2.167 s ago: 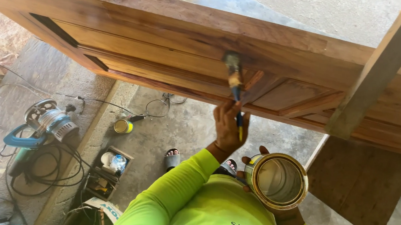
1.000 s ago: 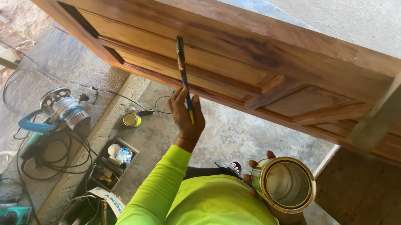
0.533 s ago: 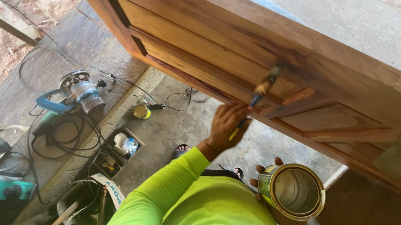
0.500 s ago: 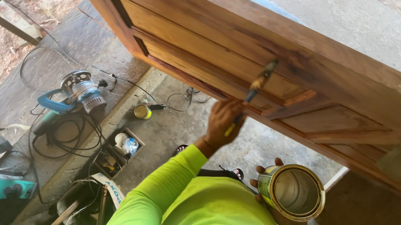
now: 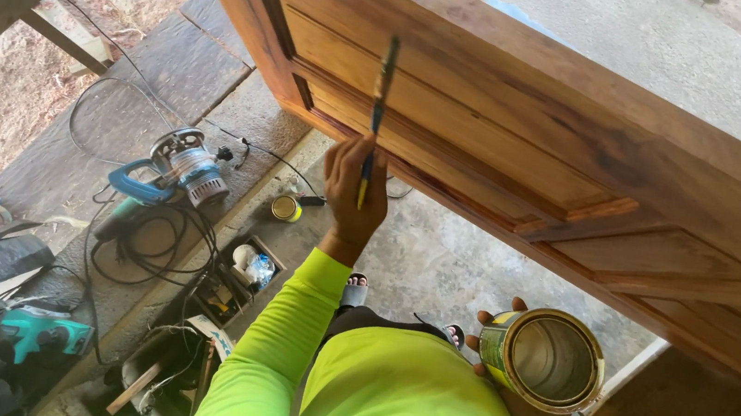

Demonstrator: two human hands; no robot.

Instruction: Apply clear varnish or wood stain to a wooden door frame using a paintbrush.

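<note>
Paintbrush (image 5: 380, 98): your left hand (image 5: 354, 192) is clenched round the lower handle, bristles up, the tip against the recessed panel of the wooden door (image 5: 526, 151) that lies flat just above and ahead of that hand.

Metal can (image 5: 546, 358): your right hand (image 5: 508, 402) cups it from beneath, fingers wrapped round the wall. It is held low at your chest, well apart from the brush, and tipped with its mouth towards you.

Risks, as I judge them:
- The tilt could spill any liquid onto your yellow sleeve or the concrete.
- A loaded brush held upright may run down the handle to your fingers, or drip below.
- Looped cables by the blue router (image 5: 180, 168), below-left of your brush hand, could catch a foot.

Containers:
- Can: the inside shows bare shiny metal; level cannot be told.
- Small round tin (image 5: 284, 207) on the floor, just left of your brush hand: yellowish top, contents not clear.
- Open box (image 5: 237, 281) below it: small odds, a white pot among them.
</note>
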